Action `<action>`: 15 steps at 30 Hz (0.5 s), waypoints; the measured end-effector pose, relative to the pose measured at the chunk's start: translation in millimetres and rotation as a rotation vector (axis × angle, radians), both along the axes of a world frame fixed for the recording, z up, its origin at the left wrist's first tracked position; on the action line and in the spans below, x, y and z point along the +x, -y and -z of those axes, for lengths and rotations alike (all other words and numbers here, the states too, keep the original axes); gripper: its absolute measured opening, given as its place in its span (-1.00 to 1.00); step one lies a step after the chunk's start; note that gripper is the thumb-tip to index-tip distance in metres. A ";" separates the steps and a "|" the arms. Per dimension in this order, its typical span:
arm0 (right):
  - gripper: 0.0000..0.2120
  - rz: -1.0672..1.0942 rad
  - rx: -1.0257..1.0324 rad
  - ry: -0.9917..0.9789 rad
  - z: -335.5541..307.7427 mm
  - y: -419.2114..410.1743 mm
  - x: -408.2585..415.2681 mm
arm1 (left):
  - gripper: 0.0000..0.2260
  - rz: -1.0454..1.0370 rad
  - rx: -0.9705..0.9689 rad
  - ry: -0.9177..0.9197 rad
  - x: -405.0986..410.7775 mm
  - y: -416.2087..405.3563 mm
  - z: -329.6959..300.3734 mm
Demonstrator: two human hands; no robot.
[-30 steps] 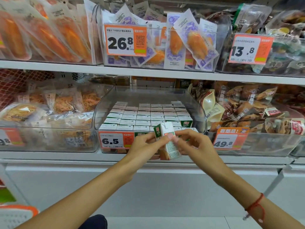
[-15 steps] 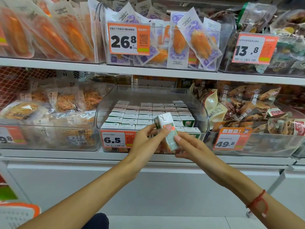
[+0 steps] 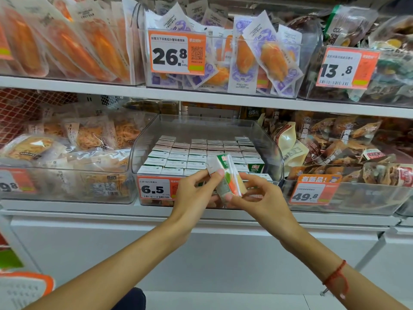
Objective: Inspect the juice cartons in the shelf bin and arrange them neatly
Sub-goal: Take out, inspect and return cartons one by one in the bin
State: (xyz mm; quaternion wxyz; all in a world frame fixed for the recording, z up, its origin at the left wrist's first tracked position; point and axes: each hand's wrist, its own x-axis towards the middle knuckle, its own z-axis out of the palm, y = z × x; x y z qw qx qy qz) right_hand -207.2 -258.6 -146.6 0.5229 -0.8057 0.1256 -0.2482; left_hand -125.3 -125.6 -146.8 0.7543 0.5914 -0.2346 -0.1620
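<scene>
From the head camera, both hands meet in front of a clear plastic bin (image 3: 271, 153) on the lower shelf (image 3: 67, 208). The left hand (image 3: 193, 194) pinches the upper end of a small juice carton (image 3: 228, 177) between thumb and fingertips, and the right hand (image 3: 260, 198) grips its lower end with curled fingers. The carton is tilted, its top leaning left and away, and is held in the air just in front of the bin's front wall, above the shelf edge. It shows green, orange and white print with a wrapped straw along one side.

Inside the bin, the other cartons (image 3: 178, 157) stand upright in tidy rows, white tops up, filling most of the floor; one green side printed "100%" (image 3: 254, 167) shows at the right of the front rows. A price tag reading 6.5 (image 3: 156, 189) is fixed on the bin's front, just left of the left hand.

A red string bracelet (image 3: 335, 276) circles the right wrist. Bins of bagged snacks sit to either side, and the shelf above carries tags reading 26.8 (image 3: 177, 52) and 13.8 (image 3: 346, 68)
</scene>
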 end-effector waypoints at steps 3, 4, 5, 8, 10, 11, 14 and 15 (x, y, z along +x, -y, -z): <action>-0.48 0.029 -0.145 0.043 2.7 -1.8 -0.4 | -0.83 0.021 0.006 -0.011 -0.9 1.6 0.3; -0.49 0.015 -0.137 0.043 2.7 -2.0 -0.7 | -0.84 0.022 -0.003 -0.024 -0.2 1.6 -0.2; -0.52 -0.006 -0.089 0.039 1.4 -1.7 -1.1 | -0.87 0.026 -0.014 -0.052 1.0 1.3 -1.5; -0.60 -0.085 0.155 -0.006 -6.7 2.7 -3.0 | -0.87 0.072 -0.020 -0.149 5.1 -2.1 -6.6; -0.67 -0.110 0.240 -0.055 -9.7 7.0 -3.5 | -0.86 0.100 0.007 -0.154 7.0 -4.4 -7.6; -0.69 -0.111 0.258 -0.079 -10.2 8.4 -3.8 | -0.86 0.113 0.014 -0.152 7.4 -5.2 -7.8; -0.72 -0.172 0.371 -0.132 -11.2 9.5 -5.3 | -0.82 0.143 0.017 -0.145 7.4 -6.1 -8.6; -0.73 -0.211 0.412 -0.145 -11.9 9.5 -6.7 | -0.82 0.149 0.014 -0.144 7.3 -6.2 -8.6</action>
